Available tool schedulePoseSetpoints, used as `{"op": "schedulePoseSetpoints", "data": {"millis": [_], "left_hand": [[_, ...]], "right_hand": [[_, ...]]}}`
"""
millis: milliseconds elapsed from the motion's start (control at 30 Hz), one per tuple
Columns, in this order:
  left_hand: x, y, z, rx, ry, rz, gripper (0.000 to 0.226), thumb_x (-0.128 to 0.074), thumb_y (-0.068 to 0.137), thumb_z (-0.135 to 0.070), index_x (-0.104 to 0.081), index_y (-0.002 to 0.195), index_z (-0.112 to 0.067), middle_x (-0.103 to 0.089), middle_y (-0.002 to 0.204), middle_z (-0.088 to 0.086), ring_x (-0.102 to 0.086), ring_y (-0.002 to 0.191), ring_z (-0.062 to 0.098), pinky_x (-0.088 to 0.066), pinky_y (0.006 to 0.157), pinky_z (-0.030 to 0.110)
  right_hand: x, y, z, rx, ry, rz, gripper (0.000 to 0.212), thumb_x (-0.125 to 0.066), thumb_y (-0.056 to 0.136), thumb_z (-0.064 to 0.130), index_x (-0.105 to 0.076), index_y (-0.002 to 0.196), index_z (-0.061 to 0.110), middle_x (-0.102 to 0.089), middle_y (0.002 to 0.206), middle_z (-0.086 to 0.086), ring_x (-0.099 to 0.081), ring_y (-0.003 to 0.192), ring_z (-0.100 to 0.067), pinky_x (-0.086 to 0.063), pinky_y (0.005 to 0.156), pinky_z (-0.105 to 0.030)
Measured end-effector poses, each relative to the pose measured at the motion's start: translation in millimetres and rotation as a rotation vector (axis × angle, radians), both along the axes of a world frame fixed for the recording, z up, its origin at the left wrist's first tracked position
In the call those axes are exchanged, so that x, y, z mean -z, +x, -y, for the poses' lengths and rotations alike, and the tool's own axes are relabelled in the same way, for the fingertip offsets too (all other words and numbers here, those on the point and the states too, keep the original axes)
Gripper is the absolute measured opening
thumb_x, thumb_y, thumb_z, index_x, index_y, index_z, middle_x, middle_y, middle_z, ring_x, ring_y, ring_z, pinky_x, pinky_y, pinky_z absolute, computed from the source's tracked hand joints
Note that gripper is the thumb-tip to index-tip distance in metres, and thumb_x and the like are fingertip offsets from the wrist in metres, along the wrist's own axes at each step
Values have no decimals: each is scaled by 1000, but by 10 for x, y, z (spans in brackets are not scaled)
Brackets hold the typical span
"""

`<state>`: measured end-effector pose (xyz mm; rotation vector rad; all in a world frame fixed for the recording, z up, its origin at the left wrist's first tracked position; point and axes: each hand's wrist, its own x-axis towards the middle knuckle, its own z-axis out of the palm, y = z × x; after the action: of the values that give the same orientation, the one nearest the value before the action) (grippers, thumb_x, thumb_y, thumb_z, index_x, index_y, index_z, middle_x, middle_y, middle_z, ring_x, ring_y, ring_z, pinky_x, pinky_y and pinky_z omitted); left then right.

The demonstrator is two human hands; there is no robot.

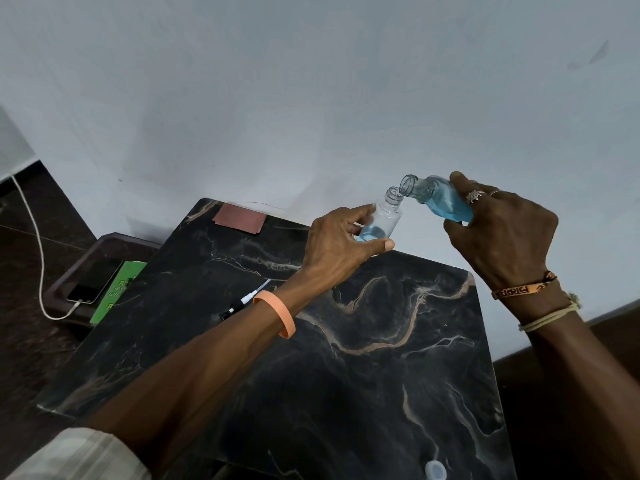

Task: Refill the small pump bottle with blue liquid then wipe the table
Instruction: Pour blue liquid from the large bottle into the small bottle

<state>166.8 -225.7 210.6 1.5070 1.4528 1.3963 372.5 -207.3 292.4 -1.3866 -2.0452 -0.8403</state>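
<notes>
My left hand [337, 242] grips the small clear bottle [384, 216], tilted, with a little blue liquid at its bottom and its neck uncapped. My right hand [502, 233] holds a larger clear bottle [438, 199] of blue liquid, tipped so its open mouth meets the small bottle's neck. Both bottles are held above the far edge of the black marble table [346, 341]. The pump head [242, 303] with its white tube lies on the table beside my left wrist. A brownish-red cloth [240, 219] lies at the table's far left corner.
A pale round cap [435, 470] sits at the table's near edge. Left of the table, a dark tray [69, 271] holds a phone [95, 280] on a white cable and a green packet [117, 292]. A white wall stands behind.
</notes>
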Motion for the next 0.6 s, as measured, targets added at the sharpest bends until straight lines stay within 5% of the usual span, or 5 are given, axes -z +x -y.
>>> {"op": "schedulePoseSetpoints", "data": {"millis": [600], "left_hand": [[15, 1, -6, -1, 4, 0, 70, -89, 70, -40, -65, 132, -20, -72, 120, -1, -71, 97, 8, -61, 84, 33]], "right_hand": [[-9, -5, 7, -20, -3, -5, 56, -81, 68, 17, -68, 123, 15, -74, 102, -13, -69, 76, -39, -47, 58, -32]]}}
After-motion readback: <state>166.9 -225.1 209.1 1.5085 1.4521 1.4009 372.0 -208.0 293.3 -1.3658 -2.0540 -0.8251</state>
